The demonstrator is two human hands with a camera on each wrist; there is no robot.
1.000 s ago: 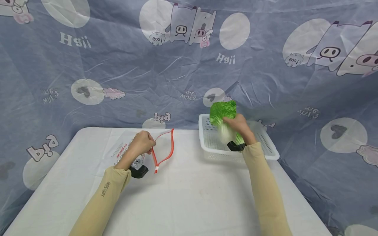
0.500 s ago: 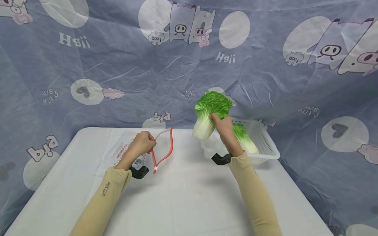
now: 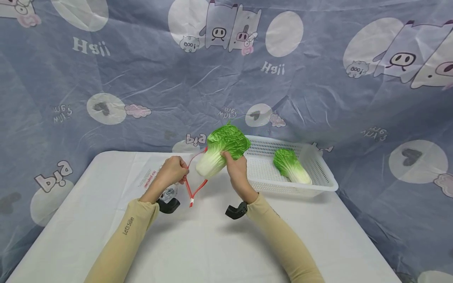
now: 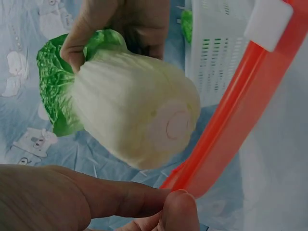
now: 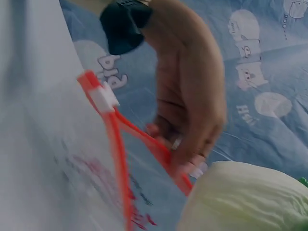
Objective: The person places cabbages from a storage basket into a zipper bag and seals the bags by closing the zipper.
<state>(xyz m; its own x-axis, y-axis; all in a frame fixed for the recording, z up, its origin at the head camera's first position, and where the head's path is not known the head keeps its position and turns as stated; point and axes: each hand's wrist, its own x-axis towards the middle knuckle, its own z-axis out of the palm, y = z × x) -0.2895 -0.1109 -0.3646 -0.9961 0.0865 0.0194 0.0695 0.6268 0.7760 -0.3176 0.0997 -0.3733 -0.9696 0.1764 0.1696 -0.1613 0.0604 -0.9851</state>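
Observation:
My left hand (image 3: 172, 171) pinches the red edge of a clear zip bag (image 4: 226, 110), whose mouth gapes to the right. A white slider (image 5: 104, 98) sits at the near end of that red strip. Held by my right hand (image 3: 238, 173) is a napa cabbage (image 3: 223, 147), its white base pointing left and down, its green leaves up and right. The base is at the bag's mouth; whether it has crossed the rim I cannot tell. In the left wrist view, the right thumb and fingers grip the cabbage near its leaves.
A white perforated basket (image 3: 262, 182) stands at the back right of the white-covered table (image 3: 212, 243). Inside it lies another napa cabbage (image 3: 291, 167). Behind the table hangs a grey-blue printed cloth (image 3: 198, 78).
My right hand has carried the cabbage out of the basket and leftward to the bag's mouth. The left hand has stayed in place, holding the bag's edge.

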